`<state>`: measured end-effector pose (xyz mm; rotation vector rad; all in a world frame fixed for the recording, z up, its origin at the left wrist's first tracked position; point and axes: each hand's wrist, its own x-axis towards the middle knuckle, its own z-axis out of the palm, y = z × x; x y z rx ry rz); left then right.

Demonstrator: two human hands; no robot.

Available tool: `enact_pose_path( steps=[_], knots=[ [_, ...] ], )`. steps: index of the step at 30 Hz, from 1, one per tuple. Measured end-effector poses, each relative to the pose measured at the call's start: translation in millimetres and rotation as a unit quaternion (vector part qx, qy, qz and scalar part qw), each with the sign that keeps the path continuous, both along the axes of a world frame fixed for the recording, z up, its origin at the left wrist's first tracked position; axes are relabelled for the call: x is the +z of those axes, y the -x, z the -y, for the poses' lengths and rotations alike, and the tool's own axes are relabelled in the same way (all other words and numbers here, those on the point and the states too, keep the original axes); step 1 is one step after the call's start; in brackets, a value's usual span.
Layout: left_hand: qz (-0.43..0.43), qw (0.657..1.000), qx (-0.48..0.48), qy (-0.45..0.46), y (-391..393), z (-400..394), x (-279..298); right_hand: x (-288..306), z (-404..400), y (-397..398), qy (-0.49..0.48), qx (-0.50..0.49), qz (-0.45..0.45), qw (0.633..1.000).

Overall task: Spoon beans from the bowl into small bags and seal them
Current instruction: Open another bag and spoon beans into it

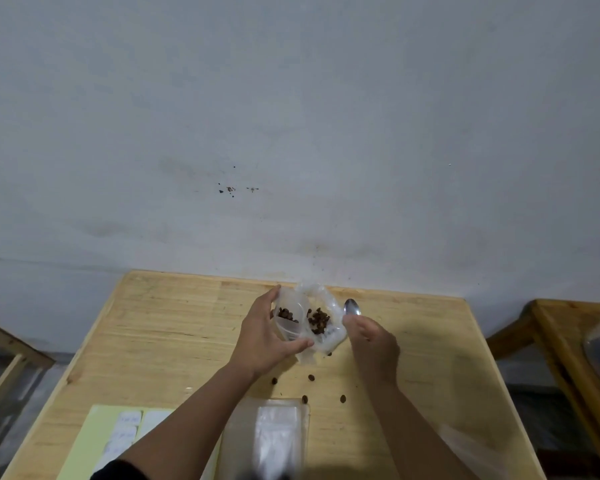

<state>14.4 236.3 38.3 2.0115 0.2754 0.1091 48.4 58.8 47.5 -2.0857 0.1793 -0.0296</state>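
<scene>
Now left hand [264,337] around tilted bowl [290,318]; right hand [373,344] gripping spoon [352,308], bowl-end toward wall.

Hands [321,341] around bowl [290,320], bag [323,322]

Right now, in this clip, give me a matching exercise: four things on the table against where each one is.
Things:
1. spoon
2. clear bowl
3. loose beans
4. yellow label sheet

Places:
A. near left part of the table
B. held by the right hand, bowl end pointing away
C. gripped in the left hand against a small bag
D. scattered on the wood between the forearms

Pairs: 1-B, 2-C, 3-D, 4-A
</scene>
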Motion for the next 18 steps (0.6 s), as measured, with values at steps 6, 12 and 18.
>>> enact_pose_path(
  steps=[6, 12, 18],
  knots=[
    [0.049, 0.998, -0.011, -0.021, 10.2, 3.3, 22.2, 50.9, -34.3, 6.0, -0.183, 0.090, -0.025, 0.979],
    [0.080, 0.996, 0.001, -0.049, 24.0, -3.9, 44.1, 75.8, -47.2, 4.3, -0.112, 0.095, -0.021, 0.989],
    [0.132, 0.986, 0.100, 0.023, 26.8, -14.8, 64.1, 104.1, -48.7, -1.7, -0.143, 0.181, -0.014, 0.973]
  ],
)
